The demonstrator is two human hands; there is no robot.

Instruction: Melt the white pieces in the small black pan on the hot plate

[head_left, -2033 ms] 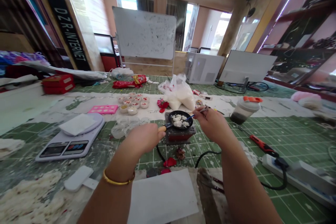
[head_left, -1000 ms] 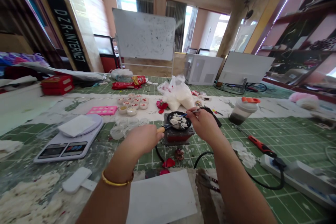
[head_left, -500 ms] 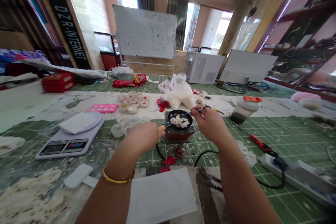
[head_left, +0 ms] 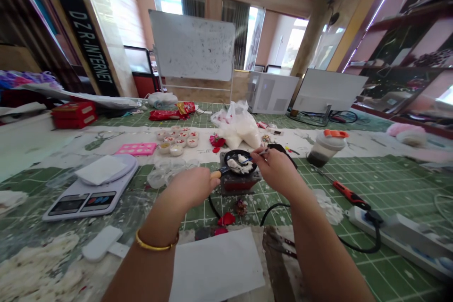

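Observation:
My left hand (head_left: 194,188) is closed round the wooden handle (head_left: 215,174) of a small black frying pan (head_left: 230,155). The pan rests on a small dark-red hot plate (head_left: 239,186). Inside it lie white lumps (head_left: 243,166), some looking softened and wet. Over the pan's right edge, my right hand (head_left: 274,166) is closed on a thin stirring tool (head_left: 261,152), its bluish tip among the lumps. The tool's exact kind is hard to make out.
Behind the pan stands a plastic bag of white material (head_left: 239,127). Left are small filled cups (head_left: 176,150), clear cups (head_left: 155,177), a pink mould (head_left: 137,149) and a kitchen scale (head_left: 99,193). Right are a lidded jar (head_left: 323,148), a red-handled soldering iron (head_left: 350,194) and a power strip (head_left: 406,240).
My right hand has moved the stirring tool left and inward over the pan, and the white lumps have shifted. My left hand keeps its hold on the handle. The view has tilted slightly.

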